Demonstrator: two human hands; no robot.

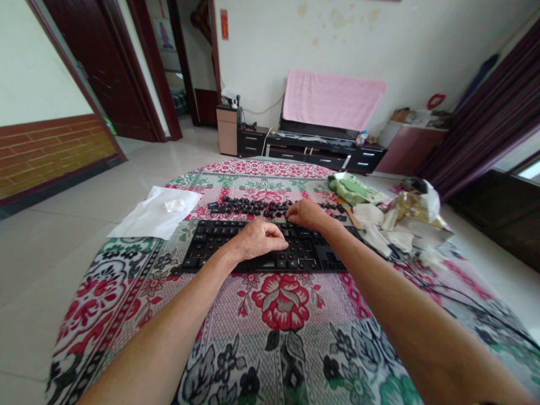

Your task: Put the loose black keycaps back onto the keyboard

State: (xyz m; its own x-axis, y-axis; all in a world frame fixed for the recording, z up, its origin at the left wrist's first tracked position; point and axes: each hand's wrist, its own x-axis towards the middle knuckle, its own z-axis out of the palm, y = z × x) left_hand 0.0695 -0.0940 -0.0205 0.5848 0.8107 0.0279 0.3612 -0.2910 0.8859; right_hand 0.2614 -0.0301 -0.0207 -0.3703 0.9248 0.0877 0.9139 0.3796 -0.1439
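Note:
A black keyboard (236, 263) lies across the table, with many of its keys off and the bare sockets showing. My left hand (259, 241) is over its middle, fingers curled and thumb pressed to the fingertips; whatever they may hold is hidden. Just beyond the keyboard's back edge is a spread of loose black keycaps (242, 206). Among them, at their right part, my right hand (307, 215) reaches down with its fingers pinched together. I cannot make out what is between those fingertips.
A patterned cloth (282, 304) covers the table. White paper (145, 216) with a crumpled tissue (174, 205) lies left. To the right are a green cloth (354, 188), crumpled tissues (375, 236), a gold-coloured bag (411, 208) and a black cable (476, 306).

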